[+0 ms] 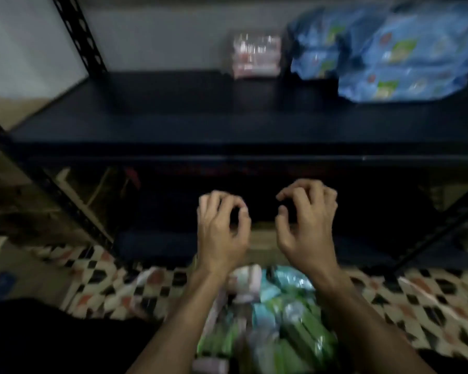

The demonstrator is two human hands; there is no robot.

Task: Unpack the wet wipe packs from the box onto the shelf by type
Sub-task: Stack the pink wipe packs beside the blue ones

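Both my hands hover side by side below the dark shelf board (173,122), above the box. My left hand (222,230) and my right hand (307,225) have loosely curled fingers and hold nothing. Beneath my wrists lies a blurred heap of wet wipe packs (276,325), green, light blue and pink. The box itself is mostly hidden under them. On the shelf stand a small pink pack (256,55) at the middle back and several blue packs (395,49) stacked at the right.
A black perforated upright (79,36) rises at the shelf's left, another slants at the lower left (49,184). A patterned floor mat (430,306) spreads under the rack. The lower shelf level is dark. The whole frame is motion-blurred.
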